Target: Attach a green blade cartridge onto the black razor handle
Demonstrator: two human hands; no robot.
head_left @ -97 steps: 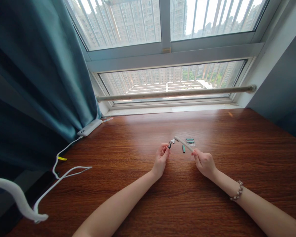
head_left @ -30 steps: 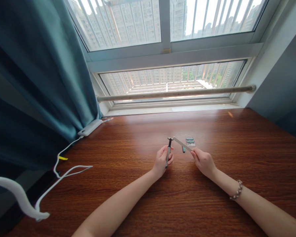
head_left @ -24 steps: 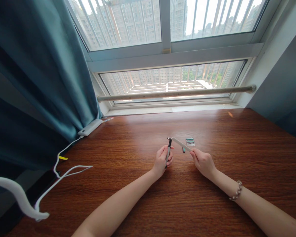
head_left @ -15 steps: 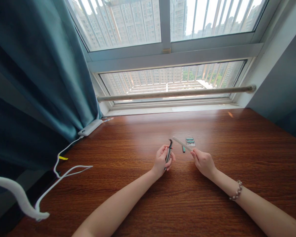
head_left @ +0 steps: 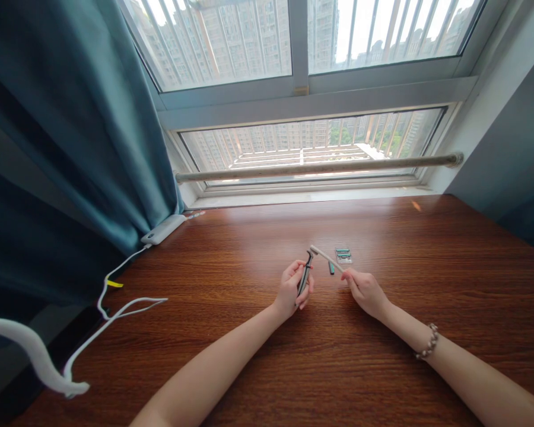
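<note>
My left hand point(head_left: 291, 289) is closed around a dark razor handle point(head_left: 305, 273), held upright with its head end pointing up. My right hand point(head_left: 364, 290) pinches a thin pale stick-like piece point(head_left: 327, 258) that slants up and left, its tip almost touching the top of the razor handle. Just beyond the two hands, on the wooden table point(head_left: 258, 249), lie a small pack of green razor cartridges point(head_left: 343, 255) and one loose green cartridge point(head_left: 331, 268). A bead bracelet point(head_left: 427, 345) circles my right wrist.
A teal curtain point(head_left: 71, 136) hangs at the left. A white power bank point(head_left: 162, 229) with a white cable point(head_left: 111, 296) lies near the curtain. A rod point(head_left: 315, 169) runs along the window behind the table. A grey wall point(head_left: 507, 160) stands at the right.
Earlier my left hand only pinched the razor's head while the right held the pale piece. Now the left grips the dark handle upright, apart from the pale piece, and the pale piece's tip has come closer again.
</note>
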